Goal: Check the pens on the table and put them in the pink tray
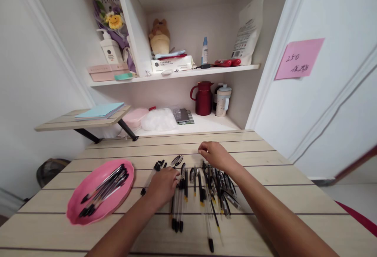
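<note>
My left hand (163, 186) is closed, thumb and fingers together, over the clear pen barrels (177, 206) in the middle of the table. What it pinches is hidden. My right hand (216, 155) hovers just behind the heap of black pen caps and clips (225, 188), its fingers curled together; anything in them is too small to name. Thin black refills with yellow ends (201, 188) lie between the hands. One clear barrel with a black end (209, 229) points toward me. More pen parts (150, 176) lie left of my left hand.
A pink scalloped tray (73, 206) with several pens (107, 190) stands at the left. Behind it, a small raised shelf (59, 120) carries blue paper (100, 110). At the back, a red jug (204, 98) and a pale cup (223, 101) stand in the cabinet.
</note>
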The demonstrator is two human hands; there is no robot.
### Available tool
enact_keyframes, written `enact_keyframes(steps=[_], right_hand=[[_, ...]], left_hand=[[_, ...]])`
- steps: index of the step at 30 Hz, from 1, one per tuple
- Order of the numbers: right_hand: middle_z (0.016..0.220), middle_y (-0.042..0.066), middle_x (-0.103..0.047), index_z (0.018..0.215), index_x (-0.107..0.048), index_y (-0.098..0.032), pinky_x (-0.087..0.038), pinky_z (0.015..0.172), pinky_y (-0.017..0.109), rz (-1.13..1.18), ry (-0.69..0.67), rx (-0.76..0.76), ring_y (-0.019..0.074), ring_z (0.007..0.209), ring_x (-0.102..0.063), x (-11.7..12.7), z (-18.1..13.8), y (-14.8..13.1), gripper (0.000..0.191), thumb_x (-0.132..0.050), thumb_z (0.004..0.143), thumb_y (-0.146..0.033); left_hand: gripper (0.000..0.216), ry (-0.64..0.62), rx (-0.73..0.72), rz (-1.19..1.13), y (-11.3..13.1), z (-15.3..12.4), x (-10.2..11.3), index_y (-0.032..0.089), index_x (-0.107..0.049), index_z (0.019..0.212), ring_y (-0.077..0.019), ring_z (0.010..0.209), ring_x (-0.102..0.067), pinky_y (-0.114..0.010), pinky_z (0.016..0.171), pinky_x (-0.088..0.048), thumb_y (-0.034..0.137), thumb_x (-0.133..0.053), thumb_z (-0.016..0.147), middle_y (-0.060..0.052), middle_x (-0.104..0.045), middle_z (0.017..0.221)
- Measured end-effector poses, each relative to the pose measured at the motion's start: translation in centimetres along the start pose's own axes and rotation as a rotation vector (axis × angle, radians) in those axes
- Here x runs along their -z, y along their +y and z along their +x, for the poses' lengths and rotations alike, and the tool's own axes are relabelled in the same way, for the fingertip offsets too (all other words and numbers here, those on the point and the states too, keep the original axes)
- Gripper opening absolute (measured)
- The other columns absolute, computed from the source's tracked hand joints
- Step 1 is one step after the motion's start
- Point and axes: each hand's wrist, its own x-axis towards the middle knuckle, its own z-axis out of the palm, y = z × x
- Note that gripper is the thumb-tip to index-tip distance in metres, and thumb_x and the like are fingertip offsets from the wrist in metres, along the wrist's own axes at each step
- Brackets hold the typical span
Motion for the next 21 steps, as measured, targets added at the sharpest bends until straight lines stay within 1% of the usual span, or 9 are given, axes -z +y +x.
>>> enact_keyframes(steps=[4, 8, 11, 14, 18, 21], right_hand=[[0.08, 0.007, -0.067, 0.076, -0.064, -0.018, -0.035, 0.061, 0.026, -0.142, -0.082, -0.024, 0.0192, 0.076, -0.058, -0.3, -0.1, 0.2, 0.02, -0.046, 0.075, -0.025], [0.083, 0.009, -0.067, 0.078, -0.064, -0.018, -0.034, 0.061, 0.027, -0.241, -0.096, -0.04, 0.0209, 0.079, -0.058, -0.6, -0.1, 0.2, 0.021, -0.045, 0.076, -0.027], [0.084, 0.01, -0.066, 0.08, -0.064, -0.018, -0.035, 0.061, 0.027, -0.275, -0.114, -0.054, 0.0213, 0.08, -0.058, -0.5, -0.1, 0.3, 0.022, -0.044, 0.077, -0.028], [0.086, 0.01, -0.066, 0.083, -0.064, -0.018, -0.036, 0.064, 0.028, -0.298, -0.142, -0.073, 0.0215, 0.083, -0.058, -0.5, 0.0, 0.2, 0.023, -0.043, 0.077, -0.028], [0.09, 0.011, -0.065, 0.088, -0.063, -0.017, -0.038, 0.069, 0.028, -0.326, -0.194, -0.072, 0.0214, 0.086, -0.057, -1.0, -0.1, -0.1, 0.025, -0.042, 0.078, -0.027], [0.092, 0.01, -0.065, 0.088, -0.063, -0.017, -0.038, 0.069, 0.028, -0.339, -0.227, -0.049, 0.0214, 0.087, -0.057, -1.6, -0.2, -0.4, 0.025, -0.043, 0.077, -0.027]], left_hand=[[0.015, 0.026, -0.02, 0.035, 1.4, 1.1, -1.7, 0.02, -0.059, 0.082, -0.0196, 0.081, -0.054, -0.028, 0.068, -0.036, 0.022, -0.046, 0.074, -0.006, -0.06, 0.086], [0.015, 0.031, 0.019, 0.083, 2.3, 1.6, -3.3, 0.019, -0.059, 0.079, -0.0222, 0.074, -0.056, -0.03, 0.062, -0.035, 0.028, -0.049, 0.072, -0.008, -0.061, 0.081], [0.017, 0.039, 0.028, 0.096, 2.5, 1.7, -3.9, 0.018, -0.059, 0.078, -0.0229, 0.072, -0.057, -0.031, 0.061, -0.035, 0.03, -0.048, 0.072, -0.009, -0.061, 0.079], [0.016, 0.036, 0.034, 0.102, 2.5, 1.7, -3.7, 0.018, -0.057, 0.079, -0.0213, 0.075, -0.056, -0.029, 0.062, -0.036, 0.028, -0.047, 0.073, -0.008, -0.061, 0.082], [0.013, 0.019, 0.122, 0.117, 1.9, 1.8, -2.8, 0.019, -0.056, 0.08, -0.0177, 0.079, -0.055, -0.027, 0.065, -0.036, 0.022, -0.044, 0.075, -0.005, -0.06, 0.085], [0.014, 0.061, 0.144, 0.106, 1.0, 2.0, -2.4, 0.02, -0.055, 0.079, -0.0167, 0.079, -0.055, -0.026, 0.065, -0.036, 0.02, -0.041, 0.076, -0.004, -0.06, 0.085]])
